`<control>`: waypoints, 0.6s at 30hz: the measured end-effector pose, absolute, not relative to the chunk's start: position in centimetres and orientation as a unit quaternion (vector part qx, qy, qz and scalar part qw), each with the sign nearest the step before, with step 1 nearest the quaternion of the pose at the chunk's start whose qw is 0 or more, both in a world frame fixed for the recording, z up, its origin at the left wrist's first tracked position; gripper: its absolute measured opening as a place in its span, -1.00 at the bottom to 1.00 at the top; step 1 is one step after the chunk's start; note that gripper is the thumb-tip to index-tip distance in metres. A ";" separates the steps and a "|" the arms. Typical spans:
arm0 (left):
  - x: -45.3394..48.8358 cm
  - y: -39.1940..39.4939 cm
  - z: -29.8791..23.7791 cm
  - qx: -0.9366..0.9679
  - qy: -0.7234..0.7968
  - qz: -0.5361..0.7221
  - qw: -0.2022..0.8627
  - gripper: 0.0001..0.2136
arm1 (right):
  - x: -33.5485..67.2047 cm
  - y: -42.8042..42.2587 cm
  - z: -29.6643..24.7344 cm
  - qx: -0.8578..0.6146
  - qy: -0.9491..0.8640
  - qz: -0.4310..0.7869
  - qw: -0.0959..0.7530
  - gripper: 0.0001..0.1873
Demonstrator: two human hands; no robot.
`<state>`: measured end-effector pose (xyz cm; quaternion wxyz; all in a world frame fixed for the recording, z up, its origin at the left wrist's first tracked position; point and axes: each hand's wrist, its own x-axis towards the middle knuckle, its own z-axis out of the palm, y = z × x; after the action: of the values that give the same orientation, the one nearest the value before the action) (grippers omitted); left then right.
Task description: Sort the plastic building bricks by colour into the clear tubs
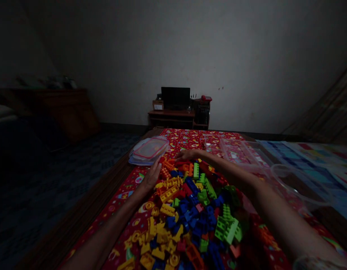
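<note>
A large pile of toy building bricks in yellow, blue, green, orange and red spreads over a red patterned cloth. My left hand lies along the pile's far left edge. Its fingers are stretched out and touch orange-red bricks. Across the far end of the pile reaches my right hand, its fingers extended leftward just above red and orange bricks. Neither hand shows a brick in its grasp. The right fingertips are small and dim.
Stacked lids lie beyond my left hand. Clear plastic containers and a round clear tub stand to the right, by a checked cloth. A low desk with a monitor stands against the wall.
</note>
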<state>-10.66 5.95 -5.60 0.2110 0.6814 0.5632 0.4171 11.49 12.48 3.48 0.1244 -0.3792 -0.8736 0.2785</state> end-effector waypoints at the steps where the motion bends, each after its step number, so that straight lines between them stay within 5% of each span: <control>1: -10.4 6.0 -5.3 0.682 0.556 0.419 0.223 -0.37 | 10.7 12.7 3.6 -0.361 -0.884 0.284 0.084 -0.67; 5: -10.0 4.6 -3.3 0.714 0.519 0.403 0.239 -0.35 | 9.4 11.5 4.5 -0.253 -0.926 0.279 -0.009 -0.56; 8: -10.4 2.6 -2.0 0.740 0.503 0.367 0.256 -0.35 | 11.7 10.1 5.4 -0.242 -0.933 0.258 0.067 -0.59; 12: -11.0 1.1 -1.8 0.751 0.496 0.350 0.259 -0.32 | 17.5 10.2 4.7 -0.440 -0.864 0.168 0.181 -0.52; 18: -9.2 2.5 -3.3 0.760 0.499 0.353 0.221 -0.24 | 21.4 10.1 1.0 -0.580 -0.788 0.182 0.099 -0.54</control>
<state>-9.18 2.51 -3.30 0.2208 0.7598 0.4995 0.3529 21.36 10.07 0.99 0.0990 -0.5799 -0.7878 0.1824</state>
